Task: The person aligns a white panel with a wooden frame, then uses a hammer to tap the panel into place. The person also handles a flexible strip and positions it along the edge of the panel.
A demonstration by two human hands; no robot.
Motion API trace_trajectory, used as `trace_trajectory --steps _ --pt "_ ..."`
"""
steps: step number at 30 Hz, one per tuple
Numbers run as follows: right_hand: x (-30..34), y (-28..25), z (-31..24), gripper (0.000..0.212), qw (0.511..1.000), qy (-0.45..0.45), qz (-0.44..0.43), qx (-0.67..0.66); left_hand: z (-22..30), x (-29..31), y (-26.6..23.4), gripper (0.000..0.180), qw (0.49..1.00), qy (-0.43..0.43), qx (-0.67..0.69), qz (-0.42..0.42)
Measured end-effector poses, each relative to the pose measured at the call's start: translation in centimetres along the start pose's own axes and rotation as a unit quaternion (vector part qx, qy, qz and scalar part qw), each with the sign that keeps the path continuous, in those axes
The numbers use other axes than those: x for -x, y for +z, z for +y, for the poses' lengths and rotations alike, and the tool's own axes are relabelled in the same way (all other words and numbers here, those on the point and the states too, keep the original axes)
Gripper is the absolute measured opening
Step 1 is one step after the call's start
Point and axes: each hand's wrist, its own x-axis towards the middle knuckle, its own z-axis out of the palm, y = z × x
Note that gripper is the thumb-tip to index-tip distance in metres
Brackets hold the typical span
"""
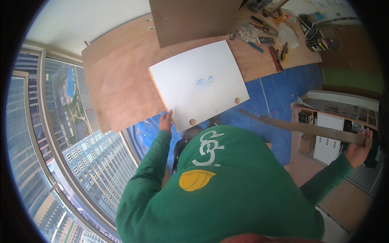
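A white cabinet door panel [202,97] with two round hinge holes along its near edge and blue handwriting lies partly over the wooden worktop. My left hand [165,120] grips its left edge near the close corner, thumb on top. Out to the right, my right hand [359,150] is closed around one end of a long brown strip [300,126], which looks like edge banding. The strip's other end reaches back toward the panel's right hinge hole, apart from it.
A large brown board [192,20] stands on the wooden worktop [117,77] behind the panel. Tools crowd the far right, among them a hammer [249,43] and red-handled pliers [275,58]. Blue sheeting [279,91] covers the floor. Tall windows [60,121] line the left; white drawers [327,137] stand right.
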Motion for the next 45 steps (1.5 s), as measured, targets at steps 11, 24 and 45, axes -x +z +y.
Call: trace_trajectory --steps 11,24,45 --pt "-0.4 0.9 4.3 0.044 0.997 0.029 -0.020 -0.075 2.9 -1.8 1.7 0.047 0.996 -0.078 0.007 -0.051" --pt "-3.8 -9.1 14.5 0.047 0.972 0.119 -0.037 -0.202 9.1 9.1 5.4 0.051 0.994 0.067 -0.009 -0.089" --pt "-8.0 -13.7 26.5 0.043 0.935 0.193 -0.060 -0.291 20.5 26.6 24.2 0.032 0.965 0.257 -0.027 -0.036"
